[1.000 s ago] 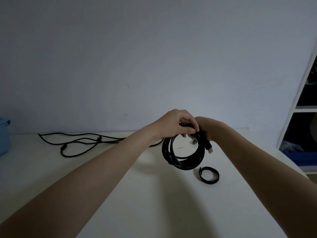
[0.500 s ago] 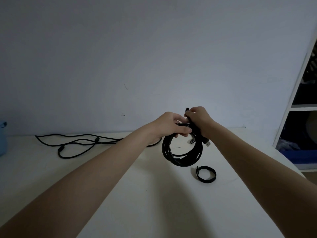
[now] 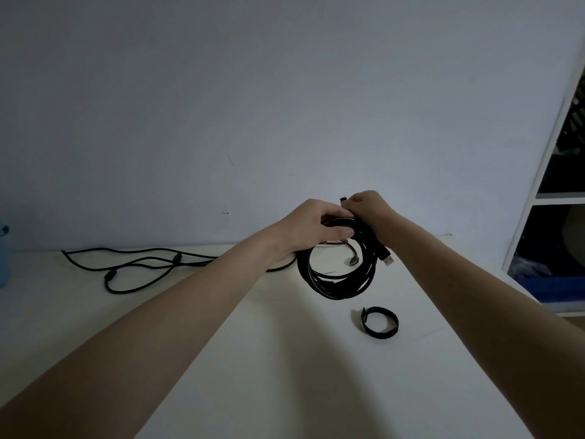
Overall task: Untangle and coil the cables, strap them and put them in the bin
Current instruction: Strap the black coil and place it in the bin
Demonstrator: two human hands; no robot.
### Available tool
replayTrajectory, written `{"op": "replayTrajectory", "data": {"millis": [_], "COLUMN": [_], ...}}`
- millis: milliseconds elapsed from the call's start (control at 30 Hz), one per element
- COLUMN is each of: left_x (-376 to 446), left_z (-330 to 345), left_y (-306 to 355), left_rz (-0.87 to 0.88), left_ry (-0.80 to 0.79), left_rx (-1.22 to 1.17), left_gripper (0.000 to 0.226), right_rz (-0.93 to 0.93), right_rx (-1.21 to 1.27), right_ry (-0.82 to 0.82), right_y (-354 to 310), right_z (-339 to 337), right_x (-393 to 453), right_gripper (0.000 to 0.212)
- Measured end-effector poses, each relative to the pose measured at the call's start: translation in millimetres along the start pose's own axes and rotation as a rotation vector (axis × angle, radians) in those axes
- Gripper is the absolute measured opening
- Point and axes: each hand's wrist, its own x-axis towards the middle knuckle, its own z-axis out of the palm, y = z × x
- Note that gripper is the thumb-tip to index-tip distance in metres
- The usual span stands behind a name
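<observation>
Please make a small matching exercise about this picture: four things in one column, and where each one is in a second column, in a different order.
Things:
1. coiled cable
2. loose cable
3. strap loop
4. USB plug

Places:
A. lying spread out on the table, far left
B. held up in both hands
C. hanging below the right hand
D. lying on the table, in front of the coil

Pairs: 1-B, 2-A, 3-D, 4-C

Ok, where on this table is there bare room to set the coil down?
The widest bare patch of the table is the near middle, between the two forearms, in front of the looped strap. Another lies near left, in front of the loose cable. It is crowded at the back, where both hands hold the coil, and along the loose cable.
</observation>
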Motion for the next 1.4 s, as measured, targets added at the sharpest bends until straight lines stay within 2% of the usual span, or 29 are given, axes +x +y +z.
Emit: {"op": "replayTrajectory", "data": {"millis": [133, 200, 267, 467, 567, 667, 767, 833, 900, 967, 1033, 1100, 1233, 1400], "left_x": [-0.9, -2.5, -2.5, -1.7, 1.5, 5.7, 6.7, 7.2, 7.9, 9.3, 10.4, 9.9, 9.1, 12.3], "left_z": [-1.2, 0.4, 2.2, -4.0, -8.7, -11.5, -17.2, -20.3, -23.0, -25.7, -27.4, -27.8, -27.8, -34.6], "left_y": [5.1, 7.5, 7.6, 3.3, -0.8, -10.5, -18.9, -22.4, -24.7, -26.8, -28.1, -28.0, -26.4, -30.9], "left_rz": [0.056, 0.082, 0.113, 0.072, 0.024, -0.043, -0.121, -0.160, -0.201, -0.237, -0.265, -0.292, -0.329, -0.415], "left_ry": [-0.012, -0.023, -0.015, -0.025, -0.002, 0.081, 0.167, 0.223, 0.289, 0.343, 0.376, 0.389, 0.415, 0.460], "left_rx": [0.100, 0.109, 0.128, 0.081, 0.101, 0.058, -0.045, -0.123, -0.206, -0.276, -0.330, -0.391, -0.489, -0.498], "left_gripper": [0.026, 0.022, 0.020, 0.018, 0.016, 0.020, 0.015, 0.011, 0.011, 0.014, 0.015, 0.012, 0.012, 0.008], "right_rz": [0.078, 0.071, 0.080, 0.235, 0.225, 0.047, -0.189, -0.356, -0.538, -0.655, -0.687, -0.726, -0.788, -0.777], "right_rx": [0.033, -0.118, -0.175, 0.001, 0.012, 0.060, 0.179, 0.060, -0.143, -0.351, -0.463, -0.427, -0.248, -0.246], "right_ry": [-0.162, -0.276, -0.295, -0.411, -0.318, -0.091, -0.028, 0.029, 0.051, -0.012, -0.034, 0.032, 0.137, 0.016], "right_y": [-0.6, 0.3, 0.5, -0.7, 2.0, 6.0, 1.6, -1.5, -2.3, 1.8, 3.9, 1.3, -9.9, -7.0], "right_z": [-5.8, -7.3, -8.5, -10.8, -6.0, -6.3, -7.0, -3.6, 3.5, 13.1, 23.0, 31.2, 38.6, 34.2], "right_x": [-4.5, -8.9, -11.9, -16.0, -17.5, -14.5, -16.4, -18.9, -21.6, -21.6, -25.5, -27.8, -27.0, -29.5], "right_gripper": [0.024, 0.025, 0.027, 0.026, 0.014, 0.008, 0.008, 0.006, 0.020, 0.035, 0.045, 0.045, 0.019, 0.010]}}
